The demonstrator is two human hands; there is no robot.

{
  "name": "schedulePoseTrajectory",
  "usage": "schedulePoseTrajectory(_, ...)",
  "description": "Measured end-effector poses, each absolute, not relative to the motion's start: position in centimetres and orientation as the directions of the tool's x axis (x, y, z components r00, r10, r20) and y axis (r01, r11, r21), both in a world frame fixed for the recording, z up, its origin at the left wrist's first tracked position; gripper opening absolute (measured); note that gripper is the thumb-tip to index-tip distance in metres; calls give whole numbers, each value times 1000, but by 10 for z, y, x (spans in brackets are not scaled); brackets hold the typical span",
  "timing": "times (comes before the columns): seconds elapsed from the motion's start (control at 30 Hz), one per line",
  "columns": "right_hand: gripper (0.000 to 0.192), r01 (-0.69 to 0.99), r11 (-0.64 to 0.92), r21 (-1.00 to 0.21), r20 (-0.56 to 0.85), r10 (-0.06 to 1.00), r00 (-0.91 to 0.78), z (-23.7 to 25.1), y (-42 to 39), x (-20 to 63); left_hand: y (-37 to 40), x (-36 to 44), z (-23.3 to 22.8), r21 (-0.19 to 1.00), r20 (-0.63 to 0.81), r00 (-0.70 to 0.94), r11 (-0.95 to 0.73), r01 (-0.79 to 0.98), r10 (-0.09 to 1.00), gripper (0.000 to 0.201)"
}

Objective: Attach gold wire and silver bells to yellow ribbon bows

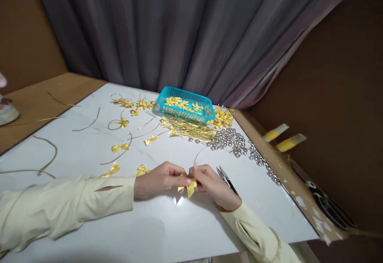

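Note:
My left hand (158, 180) and my right hand (216, 186) meet over the white tabletop (167, 223), both pinching one small yellow ribbon bow (189, 187). A thin gold wire (199, 156) curves up from the bow between my fingers. Black thread snips (226, 178) lie just right of my right hand. Both sleeves are pale yellow.
A turquoise basket (186, 113) of yellow bows stands at the back, with a bundle of gold wires (191, 129) and silver beads (231, 140) in front of it. Loose bows (120, 147) and cord pieces lie to the left. Black scissors (329, 207) rest on the cardboard at right.

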State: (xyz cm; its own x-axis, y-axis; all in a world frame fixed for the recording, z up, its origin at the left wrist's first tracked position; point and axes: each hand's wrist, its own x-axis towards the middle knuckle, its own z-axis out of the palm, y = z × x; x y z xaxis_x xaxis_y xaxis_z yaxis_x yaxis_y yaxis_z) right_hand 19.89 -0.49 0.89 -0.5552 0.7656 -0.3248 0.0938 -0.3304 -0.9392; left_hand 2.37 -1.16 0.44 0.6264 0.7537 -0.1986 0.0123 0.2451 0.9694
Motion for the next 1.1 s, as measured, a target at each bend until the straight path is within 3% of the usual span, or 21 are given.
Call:
schedulePoseTrajectory(0.13,54,102,-360,-927,-351,741,-573,7,-7,194,-11,23,2,970,-162,674,241,-25,721,25)
schedulePoseTrajectory(0.33,43,36,-353,-935,-325,809,-490,0,-5,191,-8,22,-3,953,-178,673,296,-65,718,22)
schedulePoseTrajectory(0.7,41,-3,-336,-942,-304,856,-419,6,-3,191,-9,22,-1,945,-212,678,324,-41,704,20)
schedulePoseTrajectory(0.93,51,-84,-198,-977,-169,950,-263,19,18,216,-17,24,3,965,-191,732,261,19,654,21)
schedulePoseTrajectory(1.1,52,-86,22,-996,27,998,-60,50,35,247,-14,23,4,965,-210,722,259,44,659,18)
